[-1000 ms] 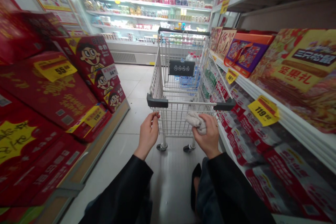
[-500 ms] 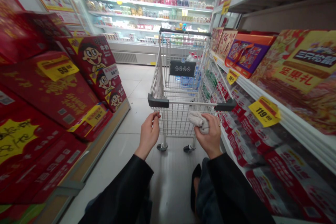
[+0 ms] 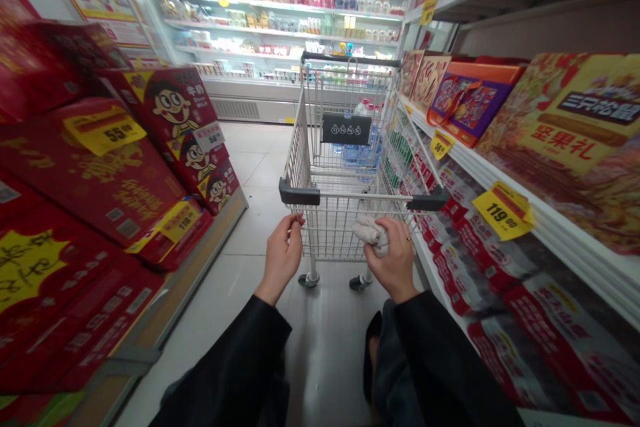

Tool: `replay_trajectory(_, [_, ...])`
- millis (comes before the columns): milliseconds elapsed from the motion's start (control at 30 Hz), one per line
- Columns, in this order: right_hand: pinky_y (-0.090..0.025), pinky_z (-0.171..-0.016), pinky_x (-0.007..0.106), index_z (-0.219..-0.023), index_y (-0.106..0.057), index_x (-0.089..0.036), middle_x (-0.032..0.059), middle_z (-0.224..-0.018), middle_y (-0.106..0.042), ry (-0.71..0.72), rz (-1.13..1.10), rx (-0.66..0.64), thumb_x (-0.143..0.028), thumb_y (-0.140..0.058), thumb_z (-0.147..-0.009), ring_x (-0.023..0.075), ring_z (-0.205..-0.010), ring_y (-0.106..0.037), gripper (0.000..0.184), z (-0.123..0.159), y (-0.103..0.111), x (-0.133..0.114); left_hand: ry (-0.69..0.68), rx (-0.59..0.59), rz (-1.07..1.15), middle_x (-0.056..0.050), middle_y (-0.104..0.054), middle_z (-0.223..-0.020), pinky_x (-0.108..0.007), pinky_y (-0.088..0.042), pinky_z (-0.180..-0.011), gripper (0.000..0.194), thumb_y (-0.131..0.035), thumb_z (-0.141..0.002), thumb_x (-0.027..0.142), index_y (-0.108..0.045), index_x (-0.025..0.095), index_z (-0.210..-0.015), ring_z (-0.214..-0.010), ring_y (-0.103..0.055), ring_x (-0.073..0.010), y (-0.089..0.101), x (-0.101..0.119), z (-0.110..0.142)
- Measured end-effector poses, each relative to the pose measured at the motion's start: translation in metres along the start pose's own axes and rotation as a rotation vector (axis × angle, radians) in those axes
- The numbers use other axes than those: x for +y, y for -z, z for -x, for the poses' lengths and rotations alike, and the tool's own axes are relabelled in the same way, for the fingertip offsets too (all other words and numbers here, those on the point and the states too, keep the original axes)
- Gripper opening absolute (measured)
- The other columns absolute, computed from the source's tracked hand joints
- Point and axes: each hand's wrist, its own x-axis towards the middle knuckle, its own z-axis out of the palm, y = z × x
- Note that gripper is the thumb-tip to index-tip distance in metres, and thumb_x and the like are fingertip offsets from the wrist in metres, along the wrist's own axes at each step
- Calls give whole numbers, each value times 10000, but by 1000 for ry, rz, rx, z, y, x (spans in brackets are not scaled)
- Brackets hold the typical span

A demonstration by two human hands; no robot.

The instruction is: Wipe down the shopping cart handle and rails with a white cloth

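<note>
My right hand [image 3: 393,253] is closed around a crumpled light-grey cloth [image 3: 369,232], which bulges out on the thumb side. A ring shows on one finger. My left hand [image 3: 281,257] hovers with its fingers curled in and the thumb against them; nothing shows between them. Both hands are just below the push bar of a metal shopping cart [image 3: 360,197], on the near side. Dark grips [image 3: 300,193] cap the ends of the bar, and a dark plate [image 3: 347,129] hangs on the folded child-seat frame.
Stacked red gift boxes [image 3: 100,167] with yellow price tags flank the left. On the right, a shelf [image 3: 460,160] bears boxed snacks above red-and-white wrapped packs [image 3: 465,277]. A lit refrigerated display [image 3: 280,33] spans the back, with bottled water packs [image 3: 360,153] beyond the cart.
My right hand and the cloth have shifted slightly left. My left hand stays almost in place, and the cart appears to stand still.
</note>
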Motion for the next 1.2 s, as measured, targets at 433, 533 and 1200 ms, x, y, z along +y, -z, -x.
replay_trajectory(433, [-517,-959,486,-1159,-573,-227,83,-1101,-667,1,4,-28,-132,-637,-757,285,-1069,-601,418,1,-2,0,-5,11,6,-45,-711,-1092,-304,-530,-890,344,-457,-954,459,-655,229,-1116,-1022,-642,-182,-1,-3,-1])
replay_trajectory(533, [-514,-977,486,-1171,-573,-231,85,-1117,-661,-12,-18,49,-145,-643,-760,279,-1081,-605,426,-1,-1,1,-8,7,7,-53,-713,-1092,-309,-531,-902,352,-455,-956,458,-657,222,-1121,-1038,-644,-188,0,-3,-1])
replay_trajectory(1200, [-504,-944,456,-1134,-579,-224,80,-1096,-677,9,-6,-78,-126,-647,-749,277,-1061,-601,403,3,-3,0,-10,14,14,-44,-712,-1087,-299,-521,-899,338,-466,-952,452,-662,222,-1104,-1046,-640,-182,0,-4,-1])
